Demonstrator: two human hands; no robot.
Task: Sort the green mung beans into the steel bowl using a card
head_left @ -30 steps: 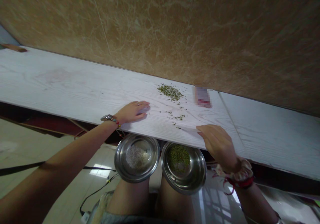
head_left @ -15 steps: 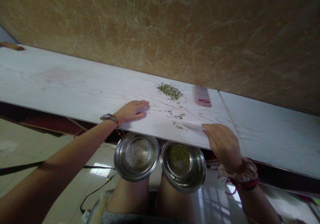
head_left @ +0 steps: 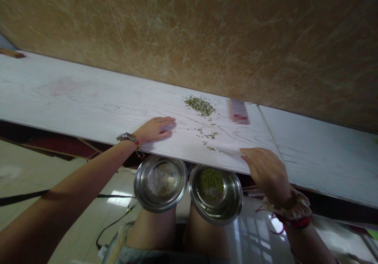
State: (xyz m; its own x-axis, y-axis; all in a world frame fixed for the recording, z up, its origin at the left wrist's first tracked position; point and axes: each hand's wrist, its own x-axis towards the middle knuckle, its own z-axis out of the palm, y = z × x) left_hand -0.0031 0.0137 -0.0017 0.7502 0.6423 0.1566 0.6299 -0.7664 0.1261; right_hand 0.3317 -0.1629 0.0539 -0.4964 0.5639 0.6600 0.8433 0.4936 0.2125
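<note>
The left hand (head_left: 154, 130) rests on the white worktop (head_left: 141, 95), its fingers (head_left: 167, 119) stretched out, with the thumb a little apart from them. A pale patch shows between thumb and fingers; whether they hold anything there, I cannot tell. The right hand (head_left: 267, 171) has its fingers (head_left: 246, 150) drawn together, pinching one slender pale implement (head_left: 229, 152) that points toward the left hand; its exact kind is too blurred to tell.

The loose green beans (head_left: 212, 135) lie on the worktop between the two sets of fingers, the closest of them just beside the implement's tip. They are scattered in small clusters, too small to count. One larger bean heap (head_left: 200, 106), mixed with paler grains, lies farther from the body than the left fingers and toward the right-hand side of them. One pixelated flat object (head_left: 239, 112) lies beyond the right fingers, near the wall (head_left: 177, 32).

Two metal bowls are on the body's side of the fingers. The grain bowl (head_left: 159, 208), nearer the left fingers, contains white grains (head_left: 158, 180); the bean bowl (head_left: 230, 211), nearer the right fingers, contains green beans gathered toward one side.
</note>
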